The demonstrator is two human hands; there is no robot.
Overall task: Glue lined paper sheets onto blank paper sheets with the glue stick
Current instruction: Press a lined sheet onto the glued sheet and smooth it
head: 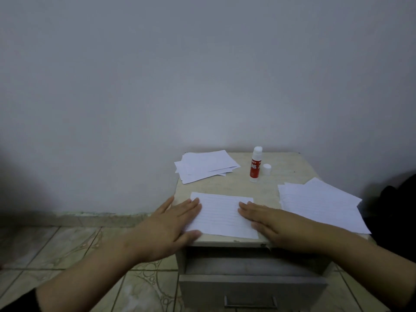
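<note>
A lined paper sheet (221, 215) lies flat near the front edge of a small table (245, 185). My left hand (171, 224) rests palm down on its left end, fingers spread. My right hand (267, 221) presses flat on its right end. A red and white glue stick (255, 164) stands upright and uncapped at the back of the table, its white cap (267, 169) beside it on the right. Whether a blank sheet lies under the lined one is hidden.
A loose pile of blank sheets (206, 166) sits at the back left corner. A stack of lined sheets (319, 206) lies on the right, overhanging the edge. A drawer (252, 287) is pulled partly out below. A wall stands right behind; tiled floor at left.
</note>
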